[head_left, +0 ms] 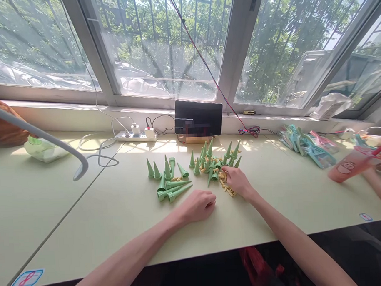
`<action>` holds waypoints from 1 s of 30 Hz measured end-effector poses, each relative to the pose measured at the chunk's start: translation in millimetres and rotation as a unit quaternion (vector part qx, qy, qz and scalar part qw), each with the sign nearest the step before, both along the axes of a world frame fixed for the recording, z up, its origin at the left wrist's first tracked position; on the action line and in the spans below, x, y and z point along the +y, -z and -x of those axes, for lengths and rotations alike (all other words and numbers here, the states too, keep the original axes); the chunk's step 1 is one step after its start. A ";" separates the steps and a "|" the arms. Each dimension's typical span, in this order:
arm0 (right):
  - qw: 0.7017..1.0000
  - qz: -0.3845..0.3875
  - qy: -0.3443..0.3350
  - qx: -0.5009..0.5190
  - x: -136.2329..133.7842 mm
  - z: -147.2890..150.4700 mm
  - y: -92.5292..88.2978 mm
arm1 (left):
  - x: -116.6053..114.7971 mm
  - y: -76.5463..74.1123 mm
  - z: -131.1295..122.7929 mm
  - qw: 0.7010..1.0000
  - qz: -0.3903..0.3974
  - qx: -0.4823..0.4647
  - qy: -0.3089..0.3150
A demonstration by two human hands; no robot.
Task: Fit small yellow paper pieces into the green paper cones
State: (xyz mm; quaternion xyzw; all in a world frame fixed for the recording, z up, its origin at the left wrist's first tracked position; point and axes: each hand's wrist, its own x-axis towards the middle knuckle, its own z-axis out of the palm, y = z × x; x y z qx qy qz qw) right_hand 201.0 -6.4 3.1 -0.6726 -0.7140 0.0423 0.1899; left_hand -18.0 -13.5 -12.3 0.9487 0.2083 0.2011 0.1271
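Observation:
My left hand (199,205) rests on the pale green table with its fingers curled; whatever it may hold is hidden. My right hand (237,179) reaches to the right edge of a pile, fingertips pressed together beside small yellow pieces (225,187) and green cones; what is between them is too small to tell. Several green cones (209,152) stand or lie mixed with yellow pieces in the middle pile. To its left is another group of green cones (168,171), some upright, others lying on their sides, with a few yellow pieces among them.
Behind the piles, a dark tablet (198,118) leans on a small stand. A power strip (137,136) with cables lies back left. At right are bagged items (306,145), a pink drink cup (350,164) and another person's arm (379,186). A grey curved bar (53,137) crosses the left side.

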 end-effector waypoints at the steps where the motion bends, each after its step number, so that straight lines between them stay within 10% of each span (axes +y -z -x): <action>1: 1.000 0.002 -0.007 -0.001 -1.1 0.1 -0.2 | -0.1 0.0 0.0 1.000 0.000 0.000 0.000; 30: 0.998 0.019 0.000 -0.053 -11.8 -2.0 3.6 | -1.3 -1.2 -2.2 0.998 0.018 -0.014 -0.059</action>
